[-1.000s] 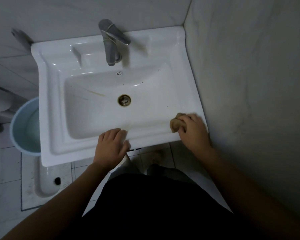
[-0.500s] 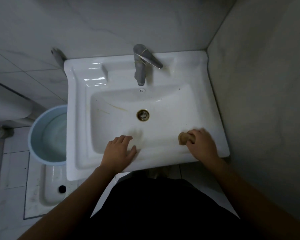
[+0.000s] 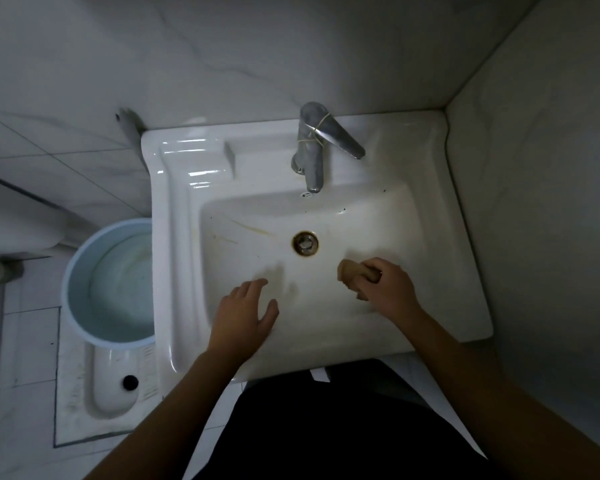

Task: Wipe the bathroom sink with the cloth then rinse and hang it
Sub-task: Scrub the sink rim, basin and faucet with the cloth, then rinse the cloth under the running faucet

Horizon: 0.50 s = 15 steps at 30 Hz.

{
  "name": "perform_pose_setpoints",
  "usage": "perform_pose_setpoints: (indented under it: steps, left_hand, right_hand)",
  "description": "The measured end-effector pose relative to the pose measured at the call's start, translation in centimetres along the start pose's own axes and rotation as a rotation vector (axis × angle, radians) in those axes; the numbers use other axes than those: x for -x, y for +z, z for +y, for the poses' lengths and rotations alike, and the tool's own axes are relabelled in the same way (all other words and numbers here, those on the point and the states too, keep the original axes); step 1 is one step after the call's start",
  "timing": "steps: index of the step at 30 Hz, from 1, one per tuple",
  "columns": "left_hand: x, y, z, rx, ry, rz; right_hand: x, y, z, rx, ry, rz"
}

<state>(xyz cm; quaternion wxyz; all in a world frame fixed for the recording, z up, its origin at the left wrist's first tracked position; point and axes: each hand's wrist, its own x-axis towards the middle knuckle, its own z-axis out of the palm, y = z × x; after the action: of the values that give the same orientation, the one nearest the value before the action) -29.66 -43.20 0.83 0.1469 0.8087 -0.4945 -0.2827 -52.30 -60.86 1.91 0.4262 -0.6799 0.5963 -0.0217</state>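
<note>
A white rectangular bathroom sink (image 3: 184,237) fills the middle of the head view, with a brass drain (image 3: 305,243) and brownish streaks in the bowl. My right hand (image 3: 390,289) is closed around a bunched tan cloth (image 3: 354,275), pressed onto the bowl just right of and below the drain. My left hand (image 3: 246,318) lies flat with fingers spread on the sink's front slope, holding nothing. A chrome tap (image 3: 314,150) with a rubber band around it stands at the back.
A light blue bucket (image 3: 80,271) stands on the floor left of the sink, over a white squat toilet pan (image 3: 115,393). Grey marble walls close in behind and on the right. My dark clothing fills the bottom.
My right hand has slid the cloth from the front right rim into the bowl, toward the drain. My left hand has shifted slightly forward on the front edge. The camera tilted back.
</note>
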Motion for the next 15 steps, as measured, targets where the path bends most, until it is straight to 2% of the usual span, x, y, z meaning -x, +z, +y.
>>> perform_pose_setpoints:
  steps: [4, 8, 12, 15]
  left_hand:
    - [-4.1, -3.3, 3.1, 0.035, 0.048, 0.132]
    - [-8.5, -6.5, 7.9, 0.08, 0.127, 0.348]
    - [-12.7, -8.8, 12.6, -0.021, 0.275, 0.52]
    - [-15.4, -9.9, 15.3, -0.145, 0.347, 0.556]
  right_hand:
    - [-1.4, -0.8, -2.0, -0.128, -0.042, 0.06]
    - [-3.0, -2.0, -3.8, -0.254, -0.042, 0.094]
    - [-4.5, -2.8, -4.9, -0.292, -0.087, 0.095]
    - [-5.0, -3.5, -5.2, -0.256, -0.104, 0.078]
